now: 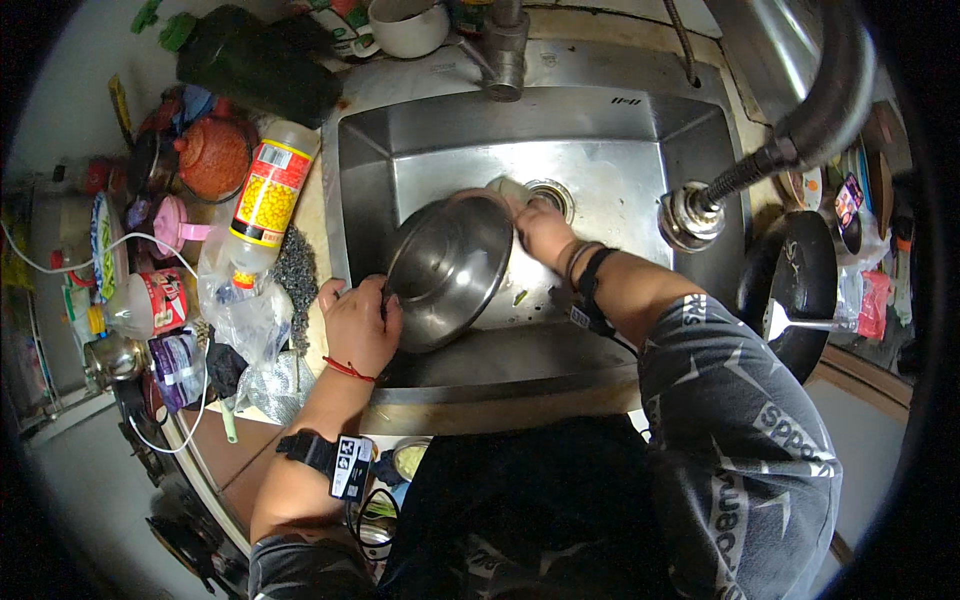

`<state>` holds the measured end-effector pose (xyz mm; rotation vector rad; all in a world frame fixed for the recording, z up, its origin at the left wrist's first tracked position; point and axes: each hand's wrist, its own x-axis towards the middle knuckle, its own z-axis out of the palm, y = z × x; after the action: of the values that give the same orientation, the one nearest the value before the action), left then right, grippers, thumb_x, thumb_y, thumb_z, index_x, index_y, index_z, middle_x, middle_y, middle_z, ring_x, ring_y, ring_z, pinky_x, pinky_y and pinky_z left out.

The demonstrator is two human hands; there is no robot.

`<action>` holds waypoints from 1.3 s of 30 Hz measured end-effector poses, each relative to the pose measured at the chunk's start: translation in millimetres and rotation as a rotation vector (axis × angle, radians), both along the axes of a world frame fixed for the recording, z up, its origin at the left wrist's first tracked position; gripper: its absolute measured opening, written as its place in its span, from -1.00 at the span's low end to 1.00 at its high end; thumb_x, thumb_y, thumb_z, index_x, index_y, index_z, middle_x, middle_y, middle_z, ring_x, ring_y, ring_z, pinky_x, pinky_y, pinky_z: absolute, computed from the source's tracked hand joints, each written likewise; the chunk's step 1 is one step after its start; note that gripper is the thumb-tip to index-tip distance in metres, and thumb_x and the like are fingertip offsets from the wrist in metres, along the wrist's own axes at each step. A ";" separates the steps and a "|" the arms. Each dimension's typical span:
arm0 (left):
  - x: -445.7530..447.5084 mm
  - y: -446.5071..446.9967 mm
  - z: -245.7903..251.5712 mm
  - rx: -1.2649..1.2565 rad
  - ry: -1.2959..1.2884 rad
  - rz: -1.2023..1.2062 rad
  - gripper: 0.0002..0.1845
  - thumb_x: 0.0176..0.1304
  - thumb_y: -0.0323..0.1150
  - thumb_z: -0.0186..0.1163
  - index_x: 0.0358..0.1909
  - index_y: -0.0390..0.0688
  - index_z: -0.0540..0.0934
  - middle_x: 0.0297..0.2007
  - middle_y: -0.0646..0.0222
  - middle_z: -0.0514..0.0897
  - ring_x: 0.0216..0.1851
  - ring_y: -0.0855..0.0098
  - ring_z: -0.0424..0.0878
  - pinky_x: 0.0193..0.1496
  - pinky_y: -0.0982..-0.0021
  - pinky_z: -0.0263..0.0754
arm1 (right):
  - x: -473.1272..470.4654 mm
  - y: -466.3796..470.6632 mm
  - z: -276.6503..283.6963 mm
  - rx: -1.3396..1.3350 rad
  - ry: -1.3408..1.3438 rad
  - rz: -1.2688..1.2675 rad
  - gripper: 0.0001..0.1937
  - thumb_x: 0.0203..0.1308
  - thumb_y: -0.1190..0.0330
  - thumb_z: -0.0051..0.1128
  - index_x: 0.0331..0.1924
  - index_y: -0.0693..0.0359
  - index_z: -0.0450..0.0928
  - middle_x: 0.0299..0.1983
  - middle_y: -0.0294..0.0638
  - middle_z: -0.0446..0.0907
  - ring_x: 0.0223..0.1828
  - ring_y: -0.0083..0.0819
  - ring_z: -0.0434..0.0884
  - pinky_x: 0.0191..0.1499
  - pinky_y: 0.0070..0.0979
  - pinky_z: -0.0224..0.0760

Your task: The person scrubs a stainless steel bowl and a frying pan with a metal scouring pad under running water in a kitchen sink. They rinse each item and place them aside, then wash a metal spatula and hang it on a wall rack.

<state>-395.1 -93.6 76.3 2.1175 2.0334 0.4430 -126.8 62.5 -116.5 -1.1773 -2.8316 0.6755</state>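
Observation:
A stainless steel basin (pixel 450 274) is tilted inside the steel sink (pixel 420 163), its hollow side facing up towards me. My left hand (pixel 363 321) grips its near left rim, thumb and fingers about the edge. At the opposite side of the basin, my right hand (pixel 546 232) is blurred beside the rim, next to the drain (pixel 553 196). Its curled fingers are on a pale greenish thing (pixel 510 189), possibly a cloth or sponge, mostly hidden by the hand and basin. A small green scrap (pixel 520 298) lies on the wet sink floor.
A faucet (pixel 504 64) stands behind the sink, and a flexible hose with a metal head (pixel 691 217) hangs over its right side. Bottles, including one with a yellow-and-red label (pixel 270 196), and a steel-wool-like scrubber (pixel 297 281) crowd the left. A dark wok (pixel 799 262) stands right.

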 end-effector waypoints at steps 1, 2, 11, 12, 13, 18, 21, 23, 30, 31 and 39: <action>-1.0 -0.4 -0.8 -0.007 -0.012 0.008 -0.75 0.00 -0.44 0.19 -0.24 -0.23 0.49 -0.44 0.17 0.59 -0.36 0.10 0.53 0.01 0.13 0.21 | -0.2 -8.3 1.5 0.008 -0.005 0.098 -0.68 -0.04 0.56 -0.06 -0.13 0.30 0.55 -0.19 -0.07 0.59 -0.16 -0.10 0.49 0.03 -0.34 0.32; -1.6 0.0 -1.3 -0.004 -0.017 -0.001 -0.76 0.00 -0.45 0.19 -0.24 -0.23 0.49 -0.44 0.18 0.59 -0.37 0.12 0.53 0.01 0.12 0.21 | -0.6 -12.9 2.8 0.075 0.146 0.111 -0.62 -0.08 0.56 -0.04 -0.08 0.30 0.54 -0.26 -0.11 0.58 -0.16 -0.15 0.49 0.02 -0.35 0.32; 0.4 5.2 1.8 0.051 0.023 -0.016 -0.78 0.01 -0.45 0.16 -0.25 -0.22 0.48 -0.59 0.21 0.58 -0.48 0.18 0.57 -0.01 0.18 0.20 | 9.9 4.5 19.8 -0.009 -0.287 -0.272 -0.36 0.07 0.47 -0.16 0.34 0.03 0.17 0.41 -0.25 0.08 0.19 -0.14 0.38 0.13 -0.24 0.26; 0.3 5.4 1.7 0.058 0.037 -0.011 -0.79 0.01 -0.45 0.16 -0.26 -0.22 0.48 -0.58 0.21 0.59 -0.47 0.19 0.57 0.00 0.19 0.20 | 9.9 4.4 23.5 -0.014 -0.296 -0.325 -0.37 0.08 0.46 -0.17 0.34 0.00 0.17 0.40 -0.28 0.11 0.17 -0.16 0.41 0.13 -0.22 0.26; 0.6 5.6 1.6 0.064 0.026 -0.010 -0.78 0.00 -0.45 0.16 -0.26 -0.22 0.48 -0.57 0.21 0.59 -0.47 0.18 0.57 0.00 0.19 0.20 | 11.2 4.7 27.7 -0.030 -0.331 -0.381 -0.37 0.08 0.46 -0.17 0.34 -0.02 0.17 0.39 -0.31 0.14 0.16 -0.17 0.43 0.13 -0.21 0.26; -0.5 4.0 1.4 0.112 0.027 -0.030 -0.76 -0.03 -0.45 0.17 -0.26 -0.22 0.48 -0.57 0.21 0.59 -0.47 0.18 0.57 -0.01 0.19 0.20 | 45.4 7.3 50.5 -0.227 -0.517 -0.562 -0.47 0.14 0.42 -0.24 0.27 0.00 0.29 0.13 -0.19 0.49 0.09 -0.23 0.52 0.11 -0.21 0.30; -2.4 2.6 -0.6 0.118 0.003 -0.015 -0.75 -0.04 -0.46 0.17 -0.25 -0.21 0.48 -0.57 0.21 0.59 -0.47 0.18 0.56 -0.02 0.19 0.20 | 63.6 4.4 51.5 -0.095 -0.458 -0.416 -0.48 0.12 0.42 -0.19 0.24 0.02 0.34 0.16 -0.11 0.45 0.05 -0.12 0.52 0.04 -0.28 0.40; -3.3 1.8 -2.3 0.094 0.014 -0.012 -0.75 -0.04 -0.46 0.17 -0.25 -0.21 0.48 -0.57 0.22 0.59 -0.47 0.18 0.56 -0.03 0.19 0.21 | 57.3 7.6 43.8 -0.049 -0.498 -0.287 -0.46 0.16 0.43 -0.26 0.31 0.06 0.22 0.30 -0.20 0.29 0.14 -0.18 0.46 0.13 -0.20 0.29; -2.7 3.6 -4.5 0.109 0.011 -0.020 -0.75 -0.05 -0.47 0.17 -0.26 -0.21 0.48 -0.57 0.22 0.58 -0.48 0.19 0.56 -0.04 0.20 0.22 | -8.9 8.8 22.7 -0.089 -0.268 -0.131 -0.51 0.12 0.47 -0.21 0.20 0.03 0.37 0.07 -0.14 0.53 0.01 -0.20 0.55 0.10 -0.15 0.26; -2.1 3.6 -3.9 0.104 0.014 -0.013 -0.75 -0.05 -0.47 0.17 -0.26 -0.21 0.48 -0.57 0.22 0.58 -0.48 0.19 0.56 -0.04 0.20 0.22 | -8.2 -2.4 24.2 -0.029 -0.285 -0.024 -0.51 0.15 0.45 -0.23 0.22 0.00 0.35 0.07 -0.17 0.53 0.01 -0.22 0.55 0.11 -0.13 0.23; -2.0 3.6 -1.4 0.122 0.023 -0.010 -0.75 -0.04 -0.47 0.16 -0.24 -0.21 0.48 -0.58 0.23 0.58 -0.49 0.19 0.54 -0.04 0.19 0.21 | 83.0 -16.7 41.5 -0.028 -0.508 0.170 -0.59 0.21 0.29 -0.12 0.17 -0.08 0.38 0.15 -0.26 0.47 0.12 -0.36 0.48 0.26 -0.27 0.15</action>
<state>-397.1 -90.0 74.9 2.2104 2.0563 0.5577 -43.8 45.8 -74.9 -1.2792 -3.3801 0.4737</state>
